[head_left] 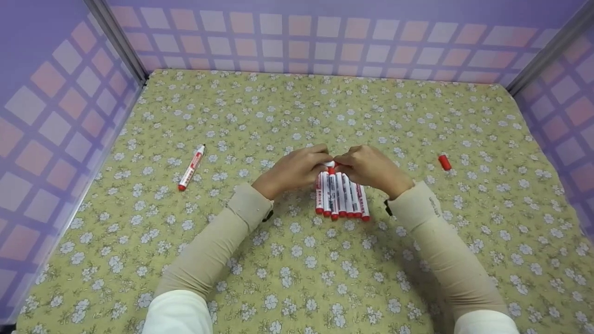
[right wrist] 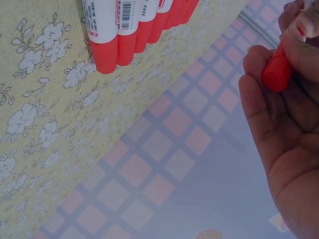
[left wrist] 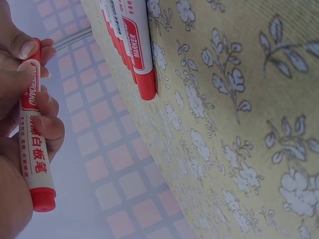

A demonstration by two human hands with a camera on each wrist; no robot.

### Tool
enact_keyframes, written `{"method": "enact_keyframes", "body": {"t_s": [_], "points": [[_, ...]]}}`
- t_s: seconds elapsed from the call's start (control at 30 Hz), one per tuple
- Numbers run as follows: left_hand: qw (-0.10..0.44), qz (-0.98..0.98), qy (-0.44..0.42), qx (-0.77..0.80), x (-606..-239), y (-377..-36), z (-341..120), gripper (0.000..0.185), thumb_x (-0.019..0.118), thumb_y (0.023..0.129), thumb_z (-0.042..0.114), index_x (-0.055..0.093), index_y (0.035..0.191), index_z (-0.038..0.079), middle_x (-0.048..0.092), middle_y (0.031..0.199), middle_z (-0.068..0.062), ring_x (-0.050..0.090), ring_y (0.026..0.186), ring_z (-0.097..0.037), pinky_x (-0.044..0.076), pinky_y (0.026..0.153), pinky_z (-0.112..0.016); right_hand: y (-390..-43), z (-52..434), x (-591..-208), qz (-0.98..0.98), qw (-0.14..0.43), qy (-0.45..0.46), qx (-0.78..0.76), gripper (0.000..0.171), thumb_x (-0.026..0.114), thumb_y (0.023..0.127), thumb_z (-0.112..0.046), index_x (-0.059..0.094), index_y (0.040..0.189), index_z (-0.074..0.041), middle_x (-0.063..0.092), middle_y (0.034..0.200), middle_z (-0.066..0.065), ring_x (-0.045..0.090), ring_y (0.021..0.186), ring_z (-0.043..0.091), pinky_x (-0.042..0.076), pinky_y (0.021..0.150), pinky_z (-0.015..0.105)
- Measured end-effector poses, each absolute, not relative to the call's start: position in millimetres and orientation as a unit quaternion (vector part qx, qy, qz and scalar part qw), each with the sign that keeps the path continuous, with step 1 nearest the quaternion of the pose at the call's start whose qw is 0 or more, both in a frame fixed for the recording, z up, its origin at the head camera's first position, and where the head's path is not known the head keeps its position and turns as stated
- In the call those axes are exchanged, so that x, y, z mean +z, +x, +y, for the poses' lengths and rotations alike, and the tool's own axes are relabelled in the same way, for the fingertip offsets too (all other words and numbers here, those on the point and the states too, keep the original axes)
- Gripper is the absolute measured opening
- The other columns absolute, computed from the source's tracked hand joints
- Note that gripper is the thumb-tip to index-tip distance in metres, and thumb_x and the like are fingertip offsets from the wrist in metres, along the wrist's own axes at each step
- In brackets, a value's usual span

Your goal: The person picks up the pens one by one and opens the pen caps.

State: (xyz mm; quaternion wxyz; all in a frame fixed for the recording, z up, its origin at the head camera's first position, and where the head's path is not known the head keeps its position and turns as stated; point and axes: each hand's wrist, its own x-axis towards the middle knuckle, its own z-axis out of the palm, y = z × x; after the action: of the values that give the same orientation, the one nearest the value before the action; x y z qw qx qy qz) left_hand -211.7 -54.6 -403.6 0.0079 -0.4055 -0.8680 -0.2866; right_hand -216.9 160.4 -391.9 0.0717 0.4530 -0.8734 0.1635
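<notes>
My two hands meet at the middle of the flowered cloth, just beyond a row of several white markers with red ends. My left hand grips one white marker along its barrel, with its red butt end pointing back at the wrist. My right hand pinches a red cap-like piece at that marker's far end. Only a small white and red bit of the held marker shows between the fingers in the head view. The row's red ends lie side by side on the cloth.
A single marker lies on the cloth to the left. A loose red cap lies to the right. Purple checked walls close in the cloth at the back and on both sides.
</notes>
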Motion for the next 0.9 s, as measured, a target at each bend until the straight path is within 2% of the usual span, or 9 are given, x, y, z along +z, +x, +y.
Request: {"method": "enact_keyframes", "body": {"t_s": [0.17, 0.47, 0.67, 0.9], "points": [[-0.007, -0.874, -0.393, -0.285, -400.8, -211.8, -54.6, 0.024, 0.048, 0.100, 0.011, 0.069, 0.111, 0.007, 0.057, 0.101, -0.002, 0.050, 0.082, -0.012, 0.045, 0.073, -0.026, -217.0, 158.5, -393.9, -0.872, 0.086, 0.455, 0.158, 0.017, 0.062, 0.092, -0.006, 0.074, 0.102, 0.000, 0.072, 0.081, 0.014, 0.060, 0.058, 0.017, 0.051, 0.055, 0.028], [-0.008, -0.873, -0.387, -0.296, -398.6, -213.7, -54.9, 0.023, 0.049, 0.099, 0.009, 0.070, 0.108, 0.005, 0.056, 0.097, -0.004, 0.049, 0.078, -0.013, 0.043, 0.069, -0.027, -216.4, 156.8, -397.8, -0.870, 0.120, 0.455, 0.147, 0.017, 0.061, 0.093, -0.005, 0.073, 0.102, 0.001, 0.072, 0.081, 0.014, 0.058, 0.059, 0.019, 0.049, 0.055, 0.028], [-0.001, -0.866, -0.384, -0.319, -402.1, -215.3, -55.9, 0.027, 0.050, 0.099, 0.009, 0.067, 0.120, 0.006, 0.057, 0.101, -0.006, 0.051, 0.082, -0.014, 0.046, 0.072, -0.027, -217.1, 157.6, -396.4, -0.860, 0.160, 0.466, 0.130, 0.014, 0.062, 0.091, -0.002, 0.073, 0.099, 0.001, 0.071, 0.077, 0.013, 0.059, 0.060, 0.022, 0.051, 0.054, 0.030], [-0.002, -0.870, -0.384, -0.309, -401.6, -215.5, -56.5, 0.028, 0.051, 0.099, 0.011, 0.066, 0.122, 0.007, 0.057, 0.105, -0.006, 0.054, 0.085, -0.013, 0.048, 0.074, -0.026, -217.2, 159.8, -394.6, -0.860, 0.145, 0.465, 0.150, 0.015, 0.064, 0.090, -0.001, 0.074, 0.101, 0.001, 0.071, 0.079, 0.014, 0.060, 0.061, 0.021, 0.052, 0.055, 0.029]]}}
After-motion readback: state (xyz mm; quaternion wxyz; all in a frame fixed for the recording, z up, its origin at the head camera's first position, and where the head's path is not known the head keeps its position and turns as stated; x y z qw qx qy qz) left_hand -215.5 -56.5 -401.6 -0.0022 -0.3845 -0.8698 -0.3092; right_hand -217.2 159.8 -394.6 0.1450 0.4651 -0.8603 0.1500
